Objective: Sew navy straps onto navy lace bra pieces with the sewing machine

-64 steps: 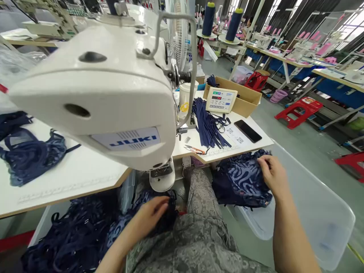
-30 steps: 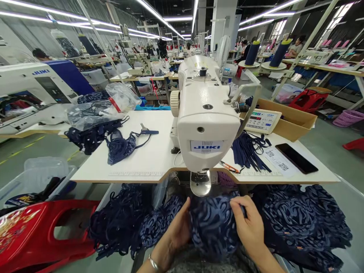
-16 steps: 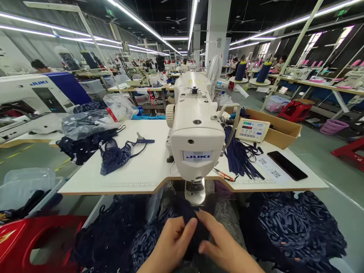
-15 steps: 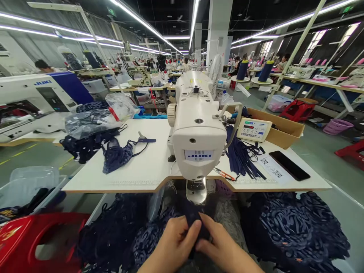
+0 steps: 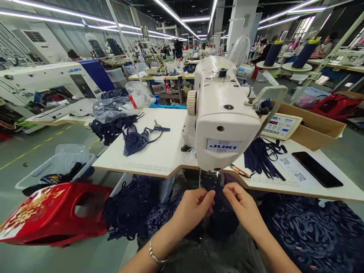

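A dark navy bra point(image 5: 223, 220) hangs between my hands, its upper edge just below the needle end of the white sewing machine point(image 5: 226, 121). My left hand point(image 5: 195, 206) is closed, pinching the cloth at its left edge between thumb and fingers. On the other side, my right hand point(image 5: 241, 201) pinches the cloth near a narrow strap. The lower part of the bra droops over my dark lap, and its detail is hard to make out. Whether the cloth touches the machine's plate, I cannot tell.
Another navy bra point(image 5: 135, 142) lies on the white table point(image 5: 167, 153). Right of the machine are navy straps point(image 5: 261, 157), orange-handled snips point(image 5: 239, 171), a phone point(image 5: 317, 168) and a cardboard box point(image 5: 318, 131). Navy garment piles point(image 5: 321, 227) flank my lap; a red stool point(image 5: 57, 212) stands left.
Both hands have moved up and forward with the bra, toward the needle area, and are farther apart. The whole view has shifted, with the machine now farther right.
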The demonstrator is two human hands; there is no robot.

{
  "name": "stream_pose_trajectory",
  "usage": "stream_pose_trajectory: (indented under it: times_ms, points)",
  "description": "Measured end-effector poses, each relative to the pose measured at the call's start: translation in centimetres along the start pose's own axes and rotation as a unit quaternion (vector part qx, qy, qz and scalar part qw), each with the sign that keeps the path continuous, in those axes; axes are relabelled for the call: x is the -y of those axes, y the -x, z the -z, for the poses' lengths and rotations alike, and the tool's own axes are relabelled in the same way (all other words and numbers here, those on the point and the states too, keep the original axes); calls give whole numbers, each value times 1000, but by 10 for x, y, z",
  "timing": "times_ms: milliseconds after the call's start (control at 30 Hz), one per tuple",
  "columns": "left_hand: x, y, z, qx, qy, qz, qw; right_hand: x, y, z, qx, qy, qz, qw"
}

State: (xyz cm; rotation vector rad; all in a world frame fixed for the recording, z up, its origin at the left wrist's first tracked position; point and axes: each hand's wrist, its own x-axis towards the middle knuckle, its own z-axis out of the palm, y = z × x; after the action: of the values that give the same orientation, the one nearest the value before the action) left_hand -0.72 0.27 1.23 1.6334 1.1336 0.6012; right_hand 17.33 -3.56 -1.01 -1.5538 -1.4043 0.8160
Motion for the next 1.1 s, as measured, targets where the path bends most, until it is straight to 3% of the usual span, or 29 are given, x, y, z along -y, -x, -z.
stream_pose_trajectory:
  times_ms: [67,133,233,300,367,567,800,1100]
  points:
    - [4,-1,5,-63,-104,-59,991,0,-9,-1,6,20,8,1000]
    - [7,0,11,-118,-207,-180,954,0,-15,-1,29,40,14,999]
    - [12,0,19,-90,-324,-356,872,-1,-23,-1,49,63,20,997]
    - [19,-2,21,-54,-392,-393,830,-2,-27,0,51,66,24,996]
    - [26,-4,20,-48,-438,-382,812,-3,-30,2,45,55,27,997]
    - [41,-1,6,-122,-485,-350,792,-5,-40,11,50,67,66,994]
    - [41,-1,-3,-161,-485,-316,799,3,-53,9,52,102,151,982]
    - [38,0,-6,-167,-496,-312,793,1,-56,9,61,133,155,977]
